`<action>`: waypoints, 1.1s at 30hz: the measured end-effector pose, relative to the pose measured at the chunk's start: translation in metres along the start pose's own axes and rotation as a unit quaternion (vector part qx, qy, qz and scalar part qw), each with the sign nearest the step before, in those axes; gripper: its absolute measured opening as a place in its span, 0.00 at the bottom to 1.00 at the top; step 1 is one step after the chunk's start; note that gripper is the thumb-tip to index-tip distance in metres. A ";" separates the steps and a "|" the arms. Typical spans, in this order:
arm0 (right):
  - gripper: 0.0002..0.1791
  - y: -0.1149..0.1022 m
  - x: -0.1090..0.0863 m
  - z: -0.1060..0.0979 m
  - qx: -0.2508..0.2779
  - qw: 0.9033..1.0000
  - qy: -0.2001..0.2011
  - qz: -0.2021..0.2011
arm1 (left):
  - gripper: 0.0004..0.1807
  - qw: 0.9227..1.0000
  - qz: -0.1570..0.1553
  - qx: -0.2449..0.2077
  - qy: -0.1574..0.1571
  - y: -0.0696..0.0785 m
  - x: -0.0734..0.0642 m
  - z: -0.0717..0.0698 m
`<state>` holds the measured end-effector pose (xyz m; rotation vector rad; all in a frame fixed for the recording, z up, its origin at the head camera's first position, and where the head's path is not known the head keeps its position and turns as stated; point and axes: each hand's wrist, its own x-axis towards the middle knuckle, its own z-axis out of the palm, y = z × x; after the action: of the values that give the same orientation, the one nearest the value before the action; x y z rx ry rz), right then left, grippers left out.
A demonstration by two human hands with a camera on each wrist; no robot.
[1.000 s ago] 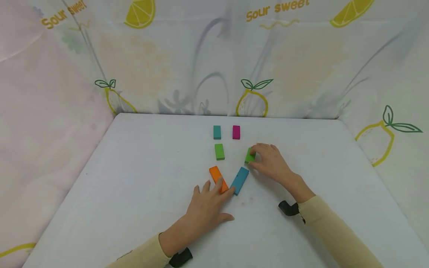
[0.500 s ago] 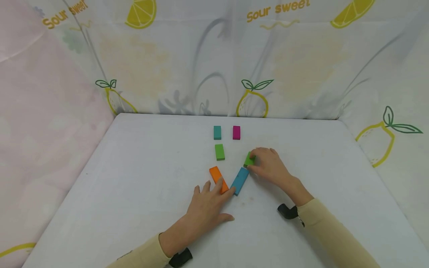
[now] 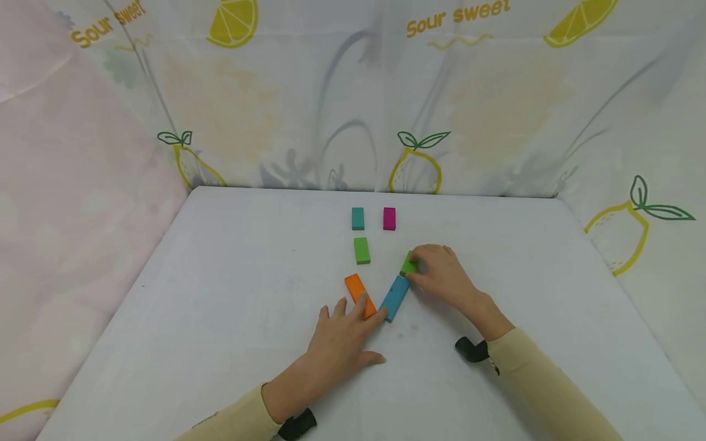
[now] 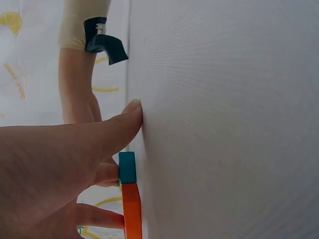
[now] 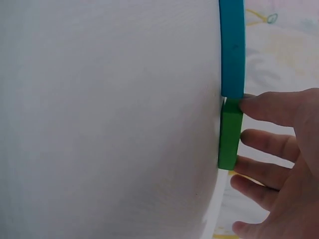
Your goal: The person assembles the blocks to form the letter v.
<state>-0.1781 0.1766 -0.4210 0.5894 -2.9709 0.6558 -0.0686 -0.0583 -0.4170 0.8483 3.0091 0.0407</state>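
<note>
My left hand [image 3: 342,343] lies spread over the near ends of an orange block [image 3: 355,286] and a blue block [image 3: 396,297], a fingertip touching each. These two slant toward each other in a V. With thumb and fingers my right hand [image 3: 444,274] pinches a green block [image 3: 407,265] at the blue block's far end. In the right wrist view the green block [image 5: 230,134] sits end to end with the blue block [image 5: 233,50], thumb near the joint. The left wrist view shows fingertips on the orange block [image 4: 131,211] and the blue block [image 4: 127,167].
A second green block [image 3: 361,250] lies beyond the orange one. Farther back are a teal block [image 3: 358,218] and a magenta block [image 3: 389,218], side by side and apart. All lie on a white table [image 3: 231,306] backed by a lemon-print cloth [image 3: 298,92].
My right hand has brought its green block toward me and slightly left, up to the blue block's far end. My left hand has stayed in place.
</note>
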 end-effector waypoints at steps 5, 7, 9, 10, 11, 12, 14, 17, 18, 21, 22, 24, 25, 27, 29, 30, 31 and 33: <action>0.14 0.001 -0.001 0.002 -0.005 1.000 0.009 -0.010 | 0.42 1.000 0.000 0.000 -0.005 0.001 0.000 0.000; 0.14 0.001 -0.001 0.002 -0.005 1.000 0.013 -0.013 | 0.41 1.000 -0.001 0.000 -0.008 0.001 0.000 0.000; 0.13 0.001 -0.001 0.002 -0.005 1.000 0.016 -0.014 | 0.42 1.000 -0.003 0.001 -0.009 0.001 0.000 0.000; 0.13 0.001 -0.001 0.002 -0.005 1.000 0.016 -0.014 | 0.42 1.000 -0.003 0.002 -0.009 0.001 0.000 0.000; 0.13 0.000 -0.001 0.002 -0.005 1.000 0.016 -0.013 | 0.42 1.000 -0.003 0.002 -0.009 0.001 0.000 0.000; 0.13 0.000 -0.001 0.002 -0.004 1.000 0.016 -0.012 | 0.42 1.000 -0.003 0.002 -0.008 0.001 0.000 0.000; 0.13 0.000 -0.001 0.001 -0.002 1.000 0.016 -0.009 | 0.42 1.000 -0.002 0.002 -0.006 0.001 0.000 0.000; 0.13 -0.001 -0.001 0.001 -0.001 1.000 0.015 -0.007 | 0.41 1.000 -0.001 0.003 -0.002 0.001 0.000 0.001; 0.13 -0.001 -0.001 0.001 -0.001 1.000 0.015 -0.007 | 0.41 1.000 0.000 0.004 -0.001 0.001 0.000 0.001; 0.12 -0.001 -0.001 0.001 0.001 1.000 0.014 -0.006 | 0.41 1.000 0.000 0.003 0.002 0.001 0.000 0.001; 0.12 -0.001 -0.001 0.001 0.002 1.000 0.014 -0.006 | 0.41 1.000 0.000 0.003 0.002 0.001 0.000 0.001; 0.12 -0.001 -0.002 0.001 0.004 1.000 0.014 -0.007 | 0.41 1.000 0.001 0.002 0.003 0.001 0.000 0.001; 0.12 -0.001 -0.002 0.001 0.005 1.000 0.014 -0.007 | 0.41 1.000 0.001 0.002 0.003 0.001 0.000 0.001; 0.12 -0.001 -0.002 0.001 0.006 1.000 0.016 -0.009 | 0.41 1.000 0.000 0.002 0.004 0.001 0.000 0.001; 0.12 -0.002 -0.002 0.001 0.006 1.000 0.016 -0.009 | 0.41 1.000 0.000 0.002 0.003 0.000 0.000 0.000; 0.12 -0.002 -0.003 0.001 0.005 1.000 0.016 -0.009 | 0.41 1.000 -0.001 0.002 0.003 0.000 0.000 0.000; 0.12 -0.002 -0.002 0.001 0.003 1.000 0.015 -0.009 | 0.41 1.000 -0.001 0.003 0.001 0.000 0.000 0.000; 0.12 -0.002 -0.002 0.002 -0.001 1.000 0.013 -0.010 | 0.41 1.000 -0.003 0.004 -0.002 0.001 0.000 0.000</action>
<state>-0.1748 0.1746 -0.4221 0.6037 -2.9381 0.6544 -0.0679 -0.0581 -0.4171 0.8396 3.0090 0.0268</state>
